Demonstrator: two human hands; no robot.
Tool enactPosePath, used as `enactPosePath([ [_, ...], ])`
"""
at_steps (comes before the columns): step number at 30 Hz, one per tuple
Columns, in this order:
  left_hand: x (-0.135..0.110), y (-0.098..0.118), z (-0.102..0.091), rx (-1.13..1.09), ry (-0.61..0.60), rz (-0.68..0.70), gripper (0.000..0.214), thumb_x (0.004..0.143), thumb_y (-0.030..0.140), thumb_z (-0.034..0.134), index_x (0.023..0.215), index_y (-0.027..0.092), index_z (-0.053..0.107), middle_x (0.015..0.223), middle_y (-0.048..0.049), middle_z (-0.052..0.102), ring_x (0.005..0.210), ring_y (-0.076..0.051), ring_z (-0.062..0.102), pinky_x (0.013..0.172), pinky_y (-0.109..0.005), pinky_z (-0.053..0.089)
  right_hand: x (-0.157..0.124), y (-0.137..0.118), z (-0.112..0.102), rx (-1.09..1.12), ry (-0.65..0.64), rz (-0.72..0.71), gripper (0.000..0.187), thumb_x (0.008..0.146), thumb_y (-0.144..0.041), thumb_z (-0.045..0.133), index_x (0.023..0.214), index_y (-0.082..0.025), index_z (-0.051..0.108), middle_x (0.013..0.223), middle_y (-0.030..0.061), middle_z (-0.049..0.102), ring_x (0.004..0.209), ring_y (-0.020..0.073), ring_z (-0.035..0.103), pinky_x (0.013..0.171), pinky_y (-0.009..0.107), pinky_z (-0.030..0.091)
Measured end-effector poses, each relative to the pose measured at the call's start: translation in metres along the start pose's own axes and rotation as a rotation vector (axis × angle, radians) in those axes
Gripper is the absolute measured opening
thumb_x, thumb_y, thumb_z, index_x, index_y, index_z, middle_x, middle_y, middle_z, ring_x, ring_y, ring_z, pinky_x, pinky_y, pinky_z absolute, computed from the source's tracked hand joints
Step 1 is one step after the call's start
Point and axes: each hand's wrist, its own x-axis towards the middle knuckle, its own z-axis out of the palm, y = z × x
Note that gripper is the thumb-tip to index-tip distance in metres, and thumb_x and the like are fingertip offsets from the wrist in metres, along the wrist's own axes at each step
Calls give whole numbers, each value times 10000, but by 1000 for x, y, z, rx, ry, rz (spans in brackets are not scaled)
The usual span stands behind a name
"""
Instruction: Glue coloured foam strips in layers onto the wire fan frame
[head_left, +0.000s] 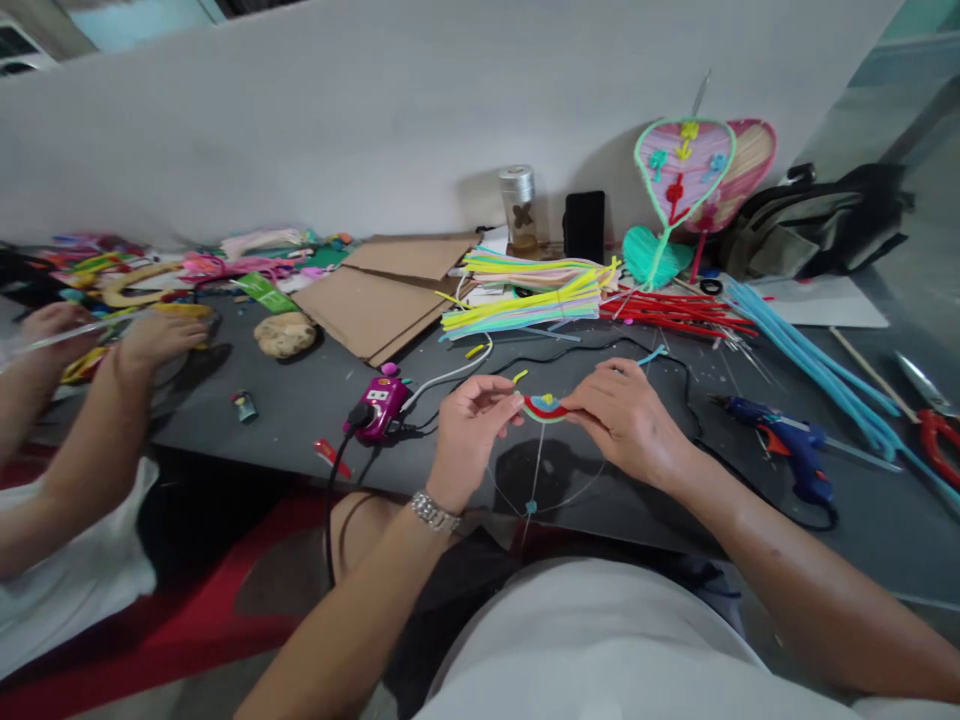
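Note:
My left hand (472,425) and my right hand (626,420) pinch a small arched piece of red, teal and yellow pipe cleaner (545,408) between their fingertips. A thin wire loop (537,490) hangs below it, with a small blue bead on its lower part. A short yellow pipe-cleaner end (520,376) sticks up near my left fingers. A black cable (675,390) runs behind my right hand, and a silver wristwatch (435,511) sits on my left wrist.
A co-worker's hands (112,335) work at the left among colourful craft scraps. On the dark table (300,440) lie a magenta power socket (379,410), a blue glue gun (780,440), bundled pipe cleaners (525,300), cardboard sheets (367,300) and red-handled scissors (937,440).

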Motion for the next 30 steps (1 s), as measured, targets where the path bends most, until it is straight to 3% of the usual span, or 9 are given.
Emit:
enactPosePath([
  [3, -4, -6, 5, 63, 101, 119, 259, 746, 337, 826, 855, 184, 648, 737, 4, 691, 606, -126, 638, 553, -227, 467, -1, -1, 1, 17, 17, 10, 116, 977, -164, 599, 942, -190, 706, 838, 33, 742, 767, 174, 625, 921, 380, 391],
  [7, -8, -15, 4, 236, 149, 281, 164, 807, 337, 790, 854, 197, 718, 808, -27, 726, 676, -154, 655, 662, -276, 532, -3, -1, 1, 30, 25, 5, 107, 970, -157, 607, 943, -190, 706, 831, 31, 739, 757, 176, 623, 908, 381, 401],
  [13, -12, -20, 0, 375, 187, 347, 153, 844, 357, 769, 905, 217, 756, 875, -48, 756, 672, -160, 625, 657, -282, 495, -3, -2, 2, 28, 28, -4, 112, 977, -152, 604, 933, -177, 704, 835, 35, 740, 788, 184, 640, 916, 384, 401],
  [19, -14, -16, -4, 514, 157, 390, 156, 886, 371, 724, 925, 228, 773, 942, -70, 770, 698, -166, 591, 659, -290, 454, -3, -2, 3, 39, 13, 1, 121, 975, -149, 600, 946, -187, 711, 846, 37, 746, 790, 185, 631, 919, 387, 397],
  [25, -15, -11, -7, 568, 142, 545, 118, 894, 273, 732, 981, 242, 805, 1001, -74, 793, 753, -177, 663, 659, -288, 481, -1, -1, 4, 44, 21, -12, 113, 961, -122, 610, 953, -183, 705, 867, 41, 754, 803, 185, 642, 924, 389, 401],
  [30, -14, -13, -11, 554, 106, 647, 133, 901, 230, 729, 1007, 206, 805, 973, -70, 792, 662, -126, 633, 562, -243, 462, -1, -1, 6, 51, 41, -27, 79, 961, -129, 625, 942, -169, 690, 855, 39, 750, 789, 190, 648, 919, 395, 403],
])
